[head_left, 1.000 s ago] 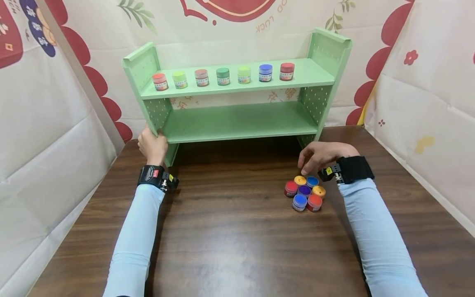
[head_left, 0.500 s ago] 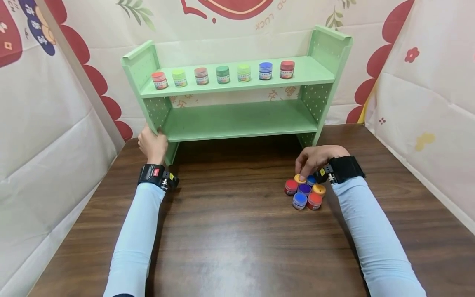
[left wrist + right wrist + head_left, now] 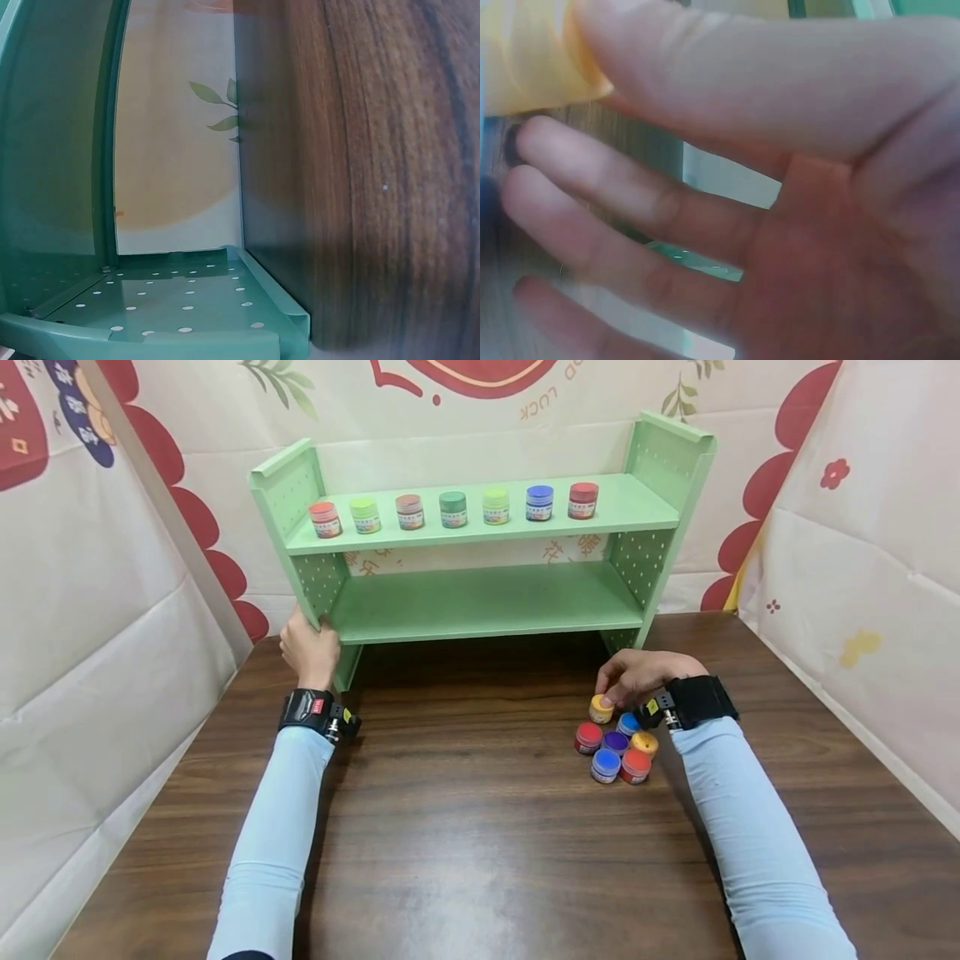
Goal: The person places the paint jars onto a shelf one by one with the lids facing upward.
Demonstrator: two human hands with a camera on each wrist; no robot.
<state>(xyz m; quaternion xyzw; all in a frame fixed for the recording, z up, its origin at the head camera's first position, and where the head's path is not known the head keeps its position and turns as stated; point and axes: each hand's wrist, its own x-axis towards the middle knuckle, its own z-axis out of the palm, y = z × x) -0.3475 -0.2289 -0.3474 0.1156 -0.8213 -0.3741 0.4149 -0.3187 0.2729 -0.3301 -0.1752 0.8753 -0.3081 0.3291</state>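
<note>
My right hand (image 3: 647, 673) pinches a small yellow-lidded paint jar (image 3: 601, 709) between thumb and fingers, just behind a cluster of other jars. In the right wrist view the yellow jar (image 3: 536, 56) sits at the thumb tip, while the other fingers stretch below it. The cluster on the table holds a red jar (image 3: 588, 737), a purple jar (image 3: 615, 742), a blue jar (image 3: 605, 765), an orange-red jar (image 3: 635, 767) and others. My left hand (image 3: 311, 652) grips the lower left side panel of the green shelf (image 3: 487, 602); its fingers are partly hidden behind the panel.
Several paint jars stand in a row on the upper board (image 3: 637, 510), among them a dark green jar (image 3: 453, 510). The lower board has bare green surface. A brown wooden table (image 3: 450, 827) lies beneath, and a printed cloth (image 3: 862, 552) surrounds it.
My right hand has come down onto the yellow-lidded jar, pinched it and moved it slightly away from the cluster toward the shelf. The left hand stays on the side panel.
</note>
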